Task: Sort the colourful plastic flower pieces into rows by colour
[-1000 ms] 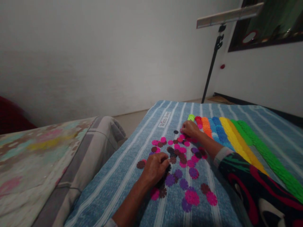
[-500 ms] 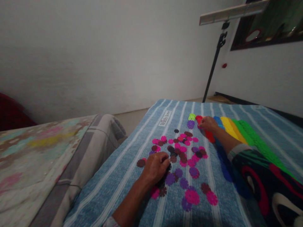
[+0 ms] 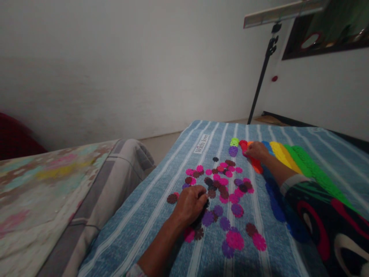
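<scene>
My right hand is over the far part of the table, its fingers pinched on a red disc at the head of a red-orange row. Just left of it lie a lime-green disc and a purple disc. My left hand rests curled on the cloth at the near left of scattered flower-edged discs in pink, purple, brown and black. Its fingers are closed, and what they hold, if anything, is hidden.
Blue, yellow and green rows of overlapping discs run along the right side of the striped cloth. A bed or bench with a patterned cover stands at left. Behind the table rises a black stand.
Both hands keep nearly the same place and pose. The view has shifted very slightly, and the right fingertips stay at the red disc.
</scene>
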`<state>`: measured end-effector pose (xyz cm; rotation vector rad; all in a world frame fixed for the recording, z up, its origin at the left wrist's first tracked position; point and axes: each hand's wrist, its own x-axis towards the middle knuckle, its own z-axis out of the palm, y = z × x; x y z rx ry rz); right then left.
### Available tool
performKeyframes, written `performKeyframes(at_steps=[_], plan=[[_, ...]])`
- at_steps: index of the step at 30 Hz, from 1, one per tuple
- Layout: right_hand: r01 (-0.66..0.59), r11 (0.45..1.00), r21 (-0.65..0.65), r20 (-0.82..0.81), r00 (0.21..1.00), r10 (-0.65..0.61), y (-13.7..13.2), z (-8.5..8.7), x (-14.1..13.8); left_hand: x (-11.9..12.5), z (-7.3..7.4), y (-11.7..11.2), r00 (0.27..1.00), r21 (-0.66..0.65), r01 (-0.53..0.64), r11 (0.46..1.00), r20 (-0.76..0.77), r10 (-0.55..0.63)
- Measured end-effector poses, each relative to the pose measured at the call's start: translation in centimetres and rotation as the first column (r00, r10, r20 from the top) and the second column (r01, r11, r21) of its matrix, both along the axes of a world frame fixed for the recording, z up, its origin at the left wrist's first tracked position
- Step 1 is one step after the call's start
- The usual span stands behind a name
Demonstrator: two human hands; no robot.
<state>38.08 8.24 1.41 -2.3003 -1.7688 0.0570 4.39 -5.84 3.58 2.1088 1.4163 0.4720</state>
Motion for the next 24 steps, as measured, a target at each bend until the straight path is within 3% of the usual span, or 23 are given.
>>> performKeyframes(at_steps=[16,24], plan=[[-0.016,0.995,0.096,0.057,0.998,0.010,-0.2,-0.7,-0.2,-0.1,-0.3,0.0,1.000,0.015,-0.002,1.000,-0.012,0.002],[0.095,0.983,0.155,0.008,0.995,-0.098,-0.6,0.1,1.3,0.0,0.2,-0.1,1.000,0.013,0.005,1.000,-0.027,-0.004]])
